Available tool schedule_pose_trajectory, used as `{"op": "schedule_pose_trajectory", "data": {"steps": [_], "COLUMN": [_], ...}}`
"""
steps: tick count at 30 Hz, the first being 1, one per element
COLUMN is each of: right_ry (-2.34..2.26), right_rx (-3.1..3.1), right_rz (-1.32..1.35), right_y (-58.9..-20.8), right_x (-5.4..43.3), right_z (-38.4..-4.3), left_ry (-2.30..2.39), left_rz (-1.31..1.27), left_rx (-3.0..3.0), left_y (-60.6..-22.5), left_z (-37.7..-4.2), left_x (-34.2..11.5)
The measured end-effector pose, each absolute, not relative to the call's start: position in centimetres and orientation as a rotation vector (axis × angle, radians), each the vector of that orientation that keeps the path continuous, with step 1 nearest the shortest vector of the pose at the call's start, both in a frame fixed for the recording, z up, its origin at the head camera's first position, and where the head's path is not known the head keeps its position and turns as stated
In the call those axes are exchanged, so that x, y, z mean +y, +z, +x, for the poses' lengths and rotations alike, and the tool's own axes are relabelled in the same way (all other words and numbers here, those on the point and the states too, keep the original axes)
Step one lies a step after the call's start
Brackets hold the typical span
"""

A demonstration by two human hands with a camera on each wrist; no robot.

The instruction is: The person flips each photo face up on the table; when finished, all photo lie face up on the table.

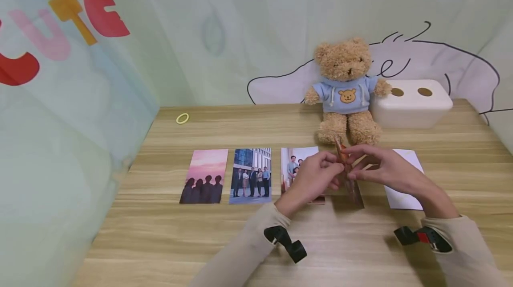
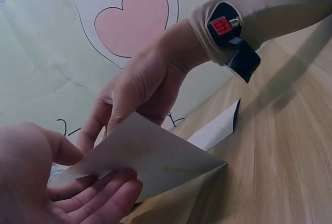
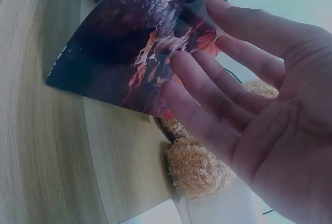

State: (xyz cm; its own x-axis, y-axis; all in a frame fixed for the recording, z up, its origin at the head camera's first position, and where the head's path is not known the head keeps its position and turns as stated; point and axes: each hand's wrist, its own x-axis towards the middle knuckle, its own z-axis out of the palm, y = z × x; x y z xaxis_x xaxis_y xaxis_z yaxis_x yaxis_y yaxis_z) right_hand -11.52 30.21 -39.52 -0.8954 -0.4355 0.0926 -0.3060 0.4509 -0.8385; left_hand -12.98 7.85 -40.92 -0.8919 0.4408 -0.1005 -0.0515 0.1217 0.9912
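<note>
A photo print (image 1: 354, 193) stands on its edge above the table between both hands. My left hand (image 1: 314, 172) pinches it by thumb and fingers; its white back (image 2: 150, 154) faces the left wrist view. The right hand (image 1: 386, 169) touches the print's other side, its fingers fairly straight. Dark red, fiery artwork (image 3: 150, 42) covers that side. Left of the hands lie a sunset silhouette photo (image 1: 205, 178), a photo of people in business clothes (image 1: 250, 178) and a family photo (image 1: 289, 162) partly hidden by the left hand. A white card (image 1: 406, 198) lies beneath the right forearm.
Behind the hands sits a teddy bear (image 1: 345, 95) in a blue hoodie. A white box with two round holes (image 1: 413, 106) stands beside it. At the back left lies a yellow ring (image 1: 182, 119). A printed cloth (image 1: 200, 37) hangs behind the wooden table (image 1: 168, 238).
</note>
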Motion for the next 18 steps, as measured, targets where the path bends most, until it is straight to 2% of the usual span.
{"op": "schedule_pose_trajectory", "data": {"steps": [8, 18], "right_ry": [-1.304, -1.183], "right_rx": [2.706, 2.805], "right_rz": [-0.467, -0.357], "right_y": [-39.19, -39.90], "right_x": [30.40, 31.14], "right_z": [-11.54, -12.14], "left_ry": [1.831, 1.842], "left_rz": [0.366, 0.367], "left_rx": [2.032, 2.029], "left_y": [-40.97, -41.02], "left_z": [-13.12, -13.16], "left_x": [7.81, 7.65]}}
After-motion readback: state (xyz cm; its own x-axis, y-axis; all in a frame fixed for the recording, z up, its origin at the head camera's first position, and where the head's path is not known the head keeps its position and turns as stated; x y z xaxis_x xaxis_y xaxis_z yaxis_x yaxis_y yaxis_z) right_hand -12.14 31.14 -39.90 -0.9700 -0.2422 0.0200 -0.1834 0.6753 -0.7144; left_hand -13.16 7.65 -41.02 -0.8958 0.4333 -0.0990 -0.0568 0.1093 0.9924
